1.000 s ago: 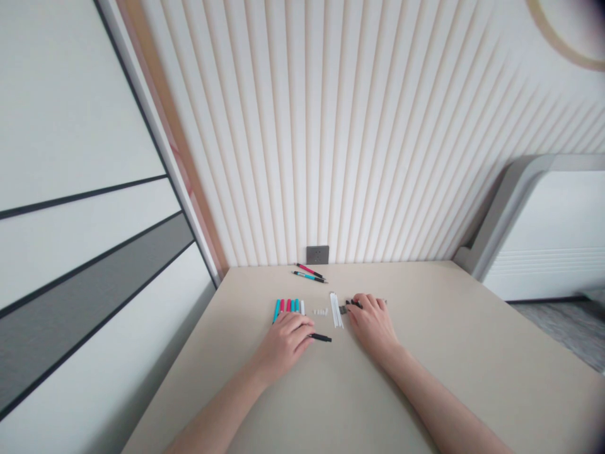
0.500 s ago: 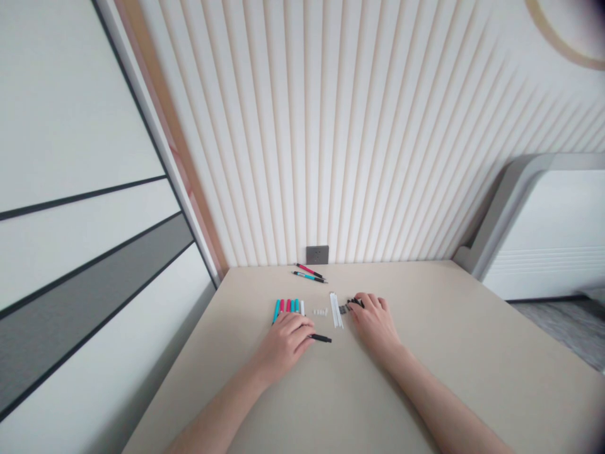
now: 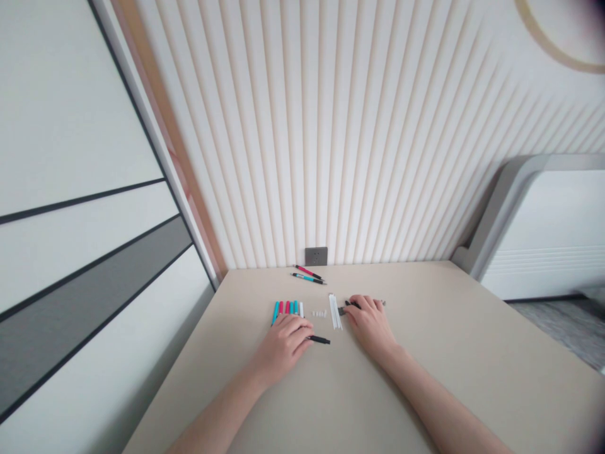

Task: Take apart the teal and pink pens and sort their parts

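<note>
Room corner, one desk. Ribbed wall panelling [image 3: 378, 139], white with cream stripes, carries a grey wall socket [image 3: 316, 256] just above the desk's back edge. To the left stands a large white panel [image 3: 80, 126], crossed by dark lines and one grey band. To the right, beyond the desk, stands a white cabinet [image 3: 548, 233] with a grey frame, above a grey floor [image 3: 562, 328].

Desk [image 3: 472, 353]: beige, flat top, back edge against the wall.

Left hand [image 3: 283, 345]: palm down on the desk, fingers gently curved, lying over the near end of a row of upright-lying markers [image 3: 287, 309] in teal and red, with one white. A black pen [image 3: 320, 340] juts from under the fingers; grip cannot be told.

Right hand [image 3: 371, 326]: palm down, fingers over a dark pen [image 3: 352, 304], whose ends show on both sides; grip cannot be told.

Between the hands: a bundle of white sticks [image 3: 334, 311] and small white pieces [image 3: 319, 313].

Near the back edge: a red pen [image 3: 308, 272] beside a teal pen [image 3: 308, 278].
</note>
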A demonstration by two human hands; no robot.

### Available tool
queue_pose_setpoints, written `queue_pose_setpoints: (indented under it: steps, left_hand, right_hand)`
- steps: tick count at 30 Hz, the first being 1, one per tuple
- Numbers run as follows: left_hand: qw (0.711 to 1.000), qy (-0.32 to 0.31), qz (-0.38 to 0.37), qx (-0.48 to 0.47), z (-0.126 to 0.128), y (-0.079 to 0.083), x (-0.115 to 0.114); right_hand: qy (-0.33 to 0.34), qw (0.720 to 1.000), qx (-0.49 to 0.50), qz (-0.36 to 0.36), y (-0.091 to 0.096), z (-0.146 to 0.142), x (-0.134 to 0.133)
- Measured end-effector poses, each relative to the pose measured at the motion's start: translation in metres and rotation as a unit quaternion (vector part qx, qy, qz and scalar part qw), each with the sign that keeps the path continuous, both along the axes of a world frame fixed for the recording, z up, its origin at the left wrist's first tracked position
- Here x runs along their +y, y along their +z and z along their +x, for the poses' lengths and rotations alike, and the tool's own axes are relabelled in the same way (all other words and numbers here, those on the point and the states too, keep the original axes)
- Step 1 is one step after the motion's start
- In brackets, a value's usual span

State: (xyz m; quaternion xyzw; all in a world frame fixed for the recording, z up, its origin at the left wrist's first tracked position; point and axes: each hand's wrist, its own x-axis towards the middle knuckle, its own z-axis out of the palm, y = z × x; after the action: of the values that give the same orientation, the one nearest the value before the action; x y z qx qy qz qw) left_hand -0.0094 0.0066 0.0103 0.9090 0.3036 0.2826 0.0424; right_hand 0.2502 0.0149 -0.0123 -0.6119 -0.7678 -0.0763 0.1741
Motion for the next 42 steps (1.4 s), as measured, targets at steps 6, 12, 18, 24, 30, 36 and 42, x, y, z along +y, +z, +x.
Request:
queue_pose_setpoints:
  steps: [6,12,18,24,30,36,42]
  left_hand:
    - [1.000,0.000,0.004,-0.001,0.0009,0.0002,0.0006]
    - [1.000,0.000,0.009,0.001,0.0003,0.0010,0.0009]
    - [1.000,0.002,0.005,0.006,-0.0003,0.0015,0.0000]
    - [1.000,0.002,0.011,0.006,0.0006,0.0032,-0.0003]
    - [1.000,0.001,0.007,0.007,0.0007,0.0029,0.0004]
    - [1.000,-0.001,0.009,0.006,0.0006,0.0027,0.0001]
    - [1.000,-0.004,0.007,0.006,0.0012,0.0037,0.0000]
  right_hand:
    - [-0.002,1.000,0.013,0.012,-0.0001,0.0001,-0.0012]
    - [-0.009,1.000,0.010,0.003,-0.0032,0.0003,0.0005]
    - [-0.009,1.000,0.015,0.000,-0.0030,-0.0040,0.0018]
    - [-0.005,1.000,0.012,-0.005,-0.0021,-0.0060,0.0027]
    - [-0.007,1.000,0.025,-0.009,0.0029,-0.0069,0.0006]
    - [0.042,0.998,0.035,0.006,0.0045,-0.0084,-0.0012]
    - [0.038,0.999,0.032,0.002,0.0015,-0.0067,-0.0002]
